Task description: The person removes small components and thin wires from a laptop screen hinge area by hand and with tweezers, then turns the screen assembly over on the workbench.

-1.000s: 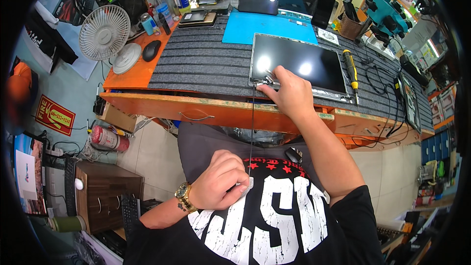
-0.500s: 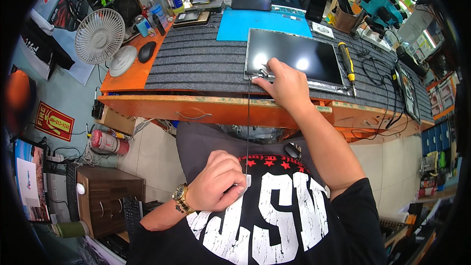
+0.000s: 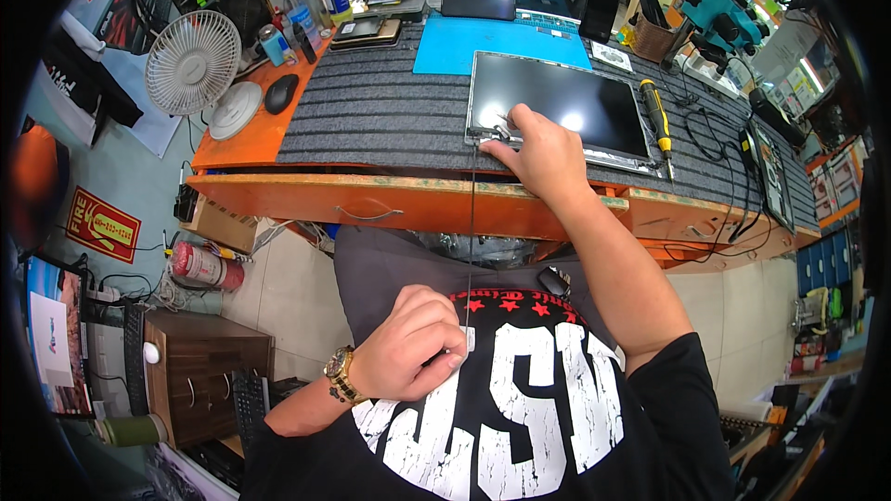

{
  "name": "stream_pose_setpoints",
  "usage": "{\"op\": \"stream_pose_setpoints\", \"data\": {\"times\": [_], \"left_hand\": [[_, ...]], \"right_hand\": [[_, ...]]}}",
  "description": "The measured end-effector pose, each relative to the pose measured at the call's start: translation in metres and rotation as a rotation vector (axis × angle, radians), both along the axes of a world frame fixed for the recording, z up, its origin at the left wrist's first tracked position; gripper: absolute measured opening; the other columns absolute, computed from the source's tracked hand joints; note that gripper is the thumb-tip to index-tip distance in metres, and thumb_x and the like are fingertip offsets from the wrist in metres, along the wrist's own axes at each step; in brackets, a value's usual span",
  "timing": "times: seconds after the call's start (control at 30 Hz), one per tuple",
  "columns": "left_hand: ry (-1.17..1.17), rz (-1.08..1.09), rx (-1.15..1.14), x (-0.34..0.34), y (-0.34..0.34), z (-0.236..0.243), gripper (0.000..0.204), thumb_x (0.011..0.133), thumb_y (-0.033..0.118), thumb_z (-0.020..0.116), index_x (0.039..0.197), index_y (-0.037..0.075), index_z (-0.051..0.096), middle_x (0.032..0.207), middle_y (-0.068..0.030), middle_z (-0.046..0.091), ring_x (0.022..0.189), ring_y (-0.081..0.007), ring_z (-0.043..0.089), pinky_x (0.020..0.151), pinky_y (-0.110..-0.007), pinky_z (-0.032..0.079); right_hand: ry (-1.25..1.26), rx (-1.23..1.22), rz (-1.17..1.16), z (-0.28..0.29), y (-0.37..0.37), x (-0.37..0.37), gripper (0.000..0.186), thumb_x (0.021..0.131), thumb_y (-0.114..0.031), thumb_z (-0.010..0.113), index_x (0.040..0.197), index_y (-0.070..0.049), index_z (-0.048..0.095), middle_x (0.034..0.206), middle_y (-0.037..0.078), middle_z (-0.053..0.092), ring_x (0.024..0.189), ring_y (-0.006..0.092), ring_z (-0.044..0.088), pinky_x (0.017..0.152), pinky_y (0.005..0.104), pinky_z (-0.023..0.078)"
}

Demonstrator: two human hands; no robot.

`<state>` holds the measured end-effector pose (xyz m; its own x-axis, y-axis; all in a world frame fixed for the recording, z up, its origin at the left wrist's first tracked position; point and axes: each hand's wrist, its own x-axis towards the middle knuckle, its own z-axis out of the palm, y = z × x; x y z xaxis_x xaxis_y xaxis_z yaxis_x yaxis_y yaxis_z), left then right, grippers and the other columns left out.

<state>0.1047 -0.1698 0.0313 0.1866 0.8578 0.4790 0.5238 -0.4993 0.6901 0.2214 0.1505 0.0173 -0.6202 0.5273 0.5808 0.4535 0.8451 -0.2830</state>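
A laptop screen panel [image 3: 566,107] with a dark glossy face lies on the grey ribbed mat. My right hand [image 3: 546,156] pinches at its near left corner, thumb and forefinger closed around a small dark hinge-like piece [image 3: 490,133]. From that corner a thin dark strand [image 3: 471,232] runs taut over the desk edge toward my body. My left hand [image 3: 408,343], closed in front of my shirt, grips the strand's near end, where a small pale tab [image 3: 470,340] shows beside the fingers. Whether the strand is a cable or a stretched strip I cannot tell.
A yellow-black screwdriver [image 3: 656,116] lies right of the panel, beside tangled black cables [image 3: 710,144]. Behind the panel is a blue mat [image 3: 455,46]. A mouse [image 3: 281,93] and white fan [image 3: 195,60] stand left. The orange desk edge [image 3: 278,193] has drawers below.
The view has shifted slightly, with the desk sitting a little higher against my body. Both hands keep their grips, and the strand stays taut.
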Motion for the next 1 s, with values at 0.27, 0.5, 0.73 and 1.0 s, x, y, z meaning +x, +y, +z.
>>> {"op": "stream_pose_setpoints", "data": {"times": [0.27,0.5,0.73,1.0], "left_hand": [[-0.009,-0.093,-0.026,0.005,-0.007,0.004,0.018,0.092,0.004,0.081,0.104,0.011,0.070,0.106,-0.0051,0.065,0.110,-0.0309,0.065,0.106,-0.049,0.045],[0.042,0.101,-0.009,-0.009,-0.013,0.014,0.014,0.094,0.009,0.079,0.105,0.013,0.071,0.104,-0.0038,0.067,0.109,-0.0312,0.066,0.105,-0.047,0.043],[-0.006,0.367,0.064,-0.033,0.007,0.017,0.012,0.093,0.005,0.082,0.098,0.009,0.073,0.096,-0.0050,0.069,0.097,-0.0288,0.066,0.094,-0.042,0.047],[-0.056,0.526,0.098,-0.059,0.045,0.007,0.015,0.086,-0.003,0.088,0.096,0.005,0.080,0.095,-0.0080,0.075,0.096,-0.0286,0.071,0.090,-0.041,0.055]], "right_hand": [[-0.001,0.002,-0.031,-0.005,0.006,-0.001,0.048,0.093,-0.044,0.093,0.108,-0.007,0.068,0.096,0.013,0.082,0.091,0.0404,0.080,0.077,0.0511,0.063],[-0.097,-0.119,-0.038,0.006,0.022,0.014,0.038,0.098,-0.040,0.089,0.112,-0.007,0.077,0.103,0.014,0.079,0.099,0.0409,0.079,0.082,0.0524,0.063],[-0.133,-0.053,0.084,0.006,0.014,0.018,0.026,0.099,-0.028,0.086,0.097,-0.005,0.074,0.100,0.011,0.070,0.089,0.0416,0.075,0.079,0.0539,0.061],[-0.140,-0.022,0.206,0.011,-0.004,0.056,0.023,0.092,-0.018,0.088,0.087,-0.006,0.069,0.094,0.010,0.065,0.083,0.0370,0.072,0.073,0.0510,0.058]]}}
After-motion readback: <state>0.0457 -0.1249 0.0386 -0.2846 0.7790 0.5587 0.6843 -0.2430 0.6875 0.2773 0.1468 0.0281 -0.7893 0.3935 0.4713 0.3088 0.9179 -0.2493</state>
